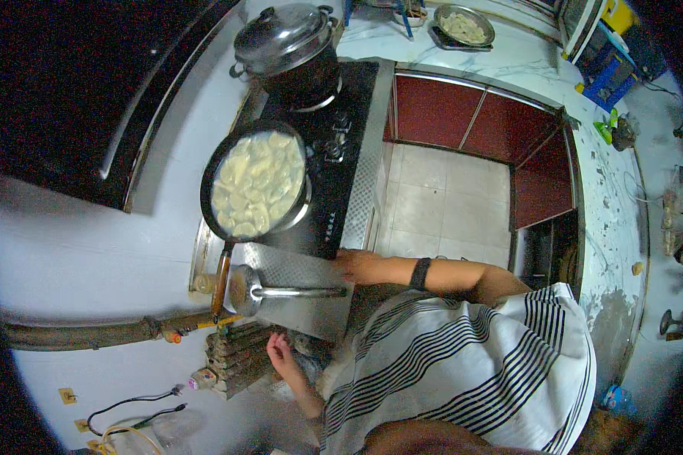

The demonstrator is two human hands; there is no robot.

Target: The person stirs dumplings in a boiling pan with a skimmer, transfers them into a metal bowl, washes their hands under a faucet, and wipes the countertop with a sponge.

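Note:
My right hand [357, 266], below a dark wristband, is at the front edge of the black gas hob [341, 187]; its fingers are blurred and partly hidden. My left hand [280, 346] is beside the counter's near end, fingers loosely bent and apart, with nothing visible in it. On the hob a dark frying pan [206, 193] holds many dumplings [256, 182] in pale liquid, its wooden handle [222, 278] pointing towards the left-hand side. A metal ladle or skimmer [301, 292] lies on the steel surface between the pan and my left hand.
A large lidded pot [296, 62] stands on the far burner. On the marble counter, a metal bowl [464, 25] of dumplings rests on a dark flat base. Red cabinets [438, 111] line the tiled floor. A pipe [79, 335] and black cables [131, 406] run along the wall.

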